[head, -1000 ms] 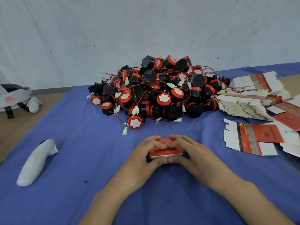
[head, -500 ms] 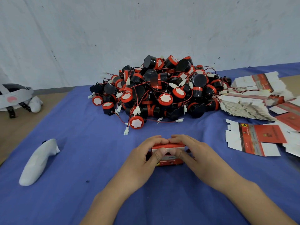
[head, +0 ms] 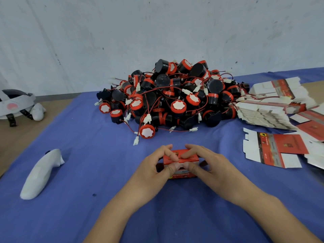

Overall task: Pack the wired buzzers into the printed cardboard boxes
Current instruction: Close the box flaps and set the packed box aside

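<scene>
Your left grip [head: 154, 168] and right grip [head: 209, 163] both pinch one red box [head: 190, 157] on the counter [head: 98, 163], seemingly closing it; the buzzer pile [head: 175, 102] and flat boxes [head: 263, 114] lie unpacked.

Box [head: 191, 158] between left hand [head: 154, 171] and right hand [head: 210, 166] — buzzer pile [head: 175, 100] behind, flat cartons [head: 282, 146] rightward

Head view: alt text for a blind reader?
The left hand and right hand grip a red box on a blue cloth. A heap of buzzers lies behind it, flat boxes to the right, a white controller to the left.
</scene>
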The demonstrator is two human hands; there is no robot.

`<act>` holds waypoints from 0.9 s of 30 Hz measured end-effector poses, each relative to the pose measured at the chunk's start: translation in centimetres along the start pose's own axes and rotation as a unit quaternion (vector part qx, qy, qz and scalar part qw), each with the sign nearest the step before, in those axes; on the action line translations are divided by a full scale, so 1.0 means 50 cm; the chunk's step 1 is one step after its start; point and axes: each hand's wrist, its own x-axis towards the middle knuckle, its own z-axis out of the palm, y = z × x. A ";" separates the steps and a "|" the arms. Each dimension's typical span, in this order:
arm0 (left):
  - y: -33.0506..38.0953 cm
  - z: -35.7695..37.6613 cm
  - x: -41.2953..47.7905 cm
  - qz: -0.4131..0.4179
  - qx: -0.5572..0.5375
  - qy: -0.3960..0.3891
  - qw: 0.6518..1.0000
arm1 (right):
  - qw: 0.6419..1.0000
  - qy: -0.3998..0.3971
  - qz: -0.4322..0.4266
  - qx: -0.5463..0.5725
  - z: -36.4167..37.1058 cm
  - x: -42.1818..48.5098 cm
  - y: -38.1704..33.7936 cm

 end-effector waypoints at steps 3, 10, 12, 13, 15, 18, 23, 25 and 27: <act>-0.001 0.000 -0.001 0.004 0.013 -0.001 1.000 | 1.000 0.000 0.000 -0.009 -0.001 0.000 0.001; -0.002 -0.001 -0.004 -0.001 0.048 -0.003 0.999 | 0.998 -0.038 -0.007 -0.040 -0.014 -0.008 0.003; -0.003 -0.002 -0.005 0.000 0.049 -0.006 0.999 | 0.998 -0.035 -0.015 -0.053 -0.016 -0.011 0.005; -0.003 -0.003 -0.006 0.002 0.050 -0.007 0.999 | 0.998 -0.032 -0.021 -0.056 -0.017 -0.012 0.004; -0.004 -0.003 -0.007 0.006 0.057 -0.009 0.998 | 0.998 -0.023 -0.031 -0.055 -0.018 -0.012 0.004; -0.004 -0.003 -0.011 0.009 0.068 -0.006 0.998 | 0.997 -0.012 -0.033 -0.063 -0.018 -0.010 0.005; -0.003 -0.004 -0.014 0.025 0.081 -0.007 0.996 | 0.998 -0.009 -0.040 -0.054 -0.021 -0.008 0.012; -0.004 -0.004 -0.015 0.031 0.082 -0.008 0.996 | 0.997 -0.011 -0.044 -0.056 -0.023 -0.010 0.016; -0.006 -0.003 -0.015 0.041 0.088 -0.008 0.995 | 0.997 -0.015 -0.048 -0.057 -0.023 -0.011 0.014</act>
